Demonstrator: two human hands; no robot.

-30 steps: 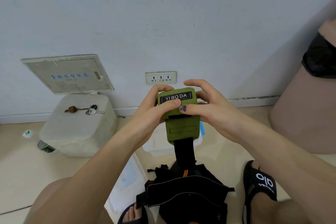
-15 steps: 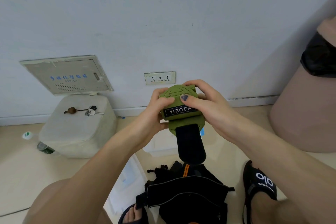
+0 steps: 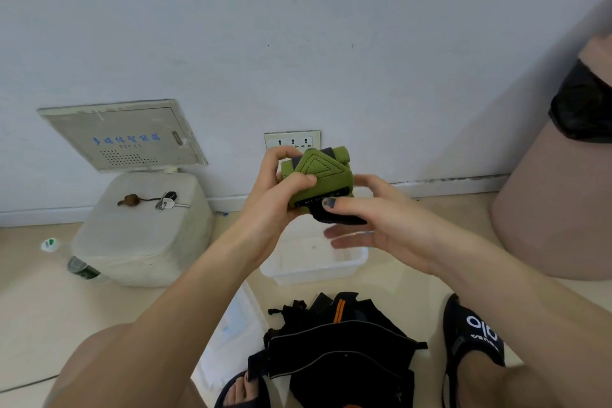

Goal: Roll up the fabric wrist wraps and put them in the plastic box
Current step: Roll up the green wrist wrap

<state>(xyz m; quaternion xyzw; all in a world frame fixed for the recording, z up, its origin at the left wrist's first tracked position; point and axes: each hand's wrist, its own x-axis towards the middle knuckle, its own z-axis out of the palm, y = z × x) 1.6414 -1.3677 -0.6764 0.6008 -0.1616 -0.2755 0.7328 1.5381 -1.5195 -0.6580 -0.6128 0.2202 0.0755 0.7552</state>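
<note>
You are sitting low on a pale beige floor (image 3: 49,308) facing a light grey-blue wall (image 3: 298,26), which carries a three-gang socket plate (image 3: 292,140) and, to the left, a tilted utility panel (image 3: 122,136) with blue lettering. Below that panel a white plastic container (image 3: 142,232) stands on the floor with a bunch of keys (image 3: 167,203) lying on its lid, and a large pinkish bin (image 3: 559,202) with a black liner fills the right edge. Your left hand (image 3: 275,190) grips the green wrist wrap (image 3: 316,175), thumb pressed across its front and fingers curled behind it, holding it in the air in front of the socket. Your right hand (image 3: 374,222) pinches the wrap's black end between thumb and forefinger, while its other fingers lie straight and spread beneath. The clear plastic box (image 3: 314,265) sits on the floor directly under your hands, near a heap of black straps (image 3: 334,348) that lies between your sandalled feet. Compared with half a second ago, the wrap is rolled tighter: the black tail that hung down is now gathered against the roll, the brand label has moved to the lower edge, and your right hand has dropped from the top to the underside.
</note>
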